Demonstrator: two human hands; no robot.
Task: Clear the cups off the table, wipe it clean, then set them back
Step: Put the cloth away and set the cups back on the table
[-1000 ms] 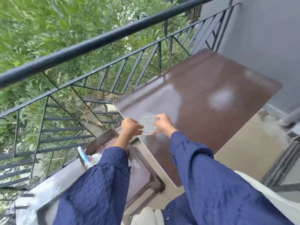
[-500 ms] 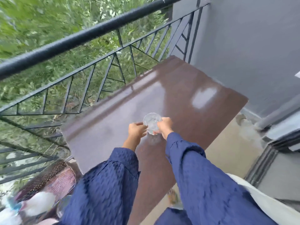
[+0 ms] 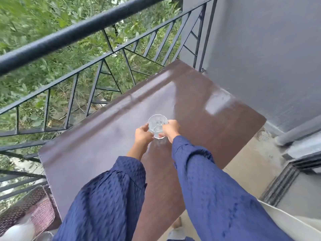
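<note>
Cup (image 3: 157,125) between left and right fingers (image 3: 167,126)

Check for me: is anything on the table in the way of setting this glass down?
Nothing visible is. The left hand and right hand grip the glass over the middle of the table, and the brown top beneath and around it shows only glare. Whether the base already touches cannot be told.
</note>
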